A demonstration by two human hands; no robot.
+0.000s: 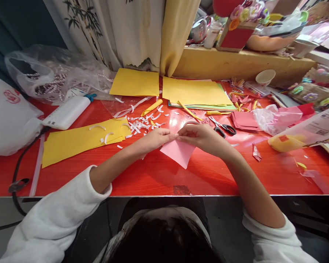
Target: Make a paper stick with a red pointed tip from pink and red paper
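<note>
A pink paper square (179, 153) hangs by its upper part between my hands, over the red table. My left hand (159, 138) pinches its upper left corner, thumb and fingers pressed together. At the top right my right hand (199, 137) grips the same paper, with its fingertips meeting those of the left. The fingers partly hide the paper's top edge. Behind my right hand lie black-handled scissors (222, 126), blades spread a little. Small white paper scraps (138, 125) are scattered beyond my left hand.
Yellow sheets (71, 140) lie at left, with more yellow paper (194, 91) at the back. A white power bank-like box (68, 112) and plastic bag (11, 117) stand left. Red paper squares (245, 120) and a clear packet (307, 128) are at right.
</note>
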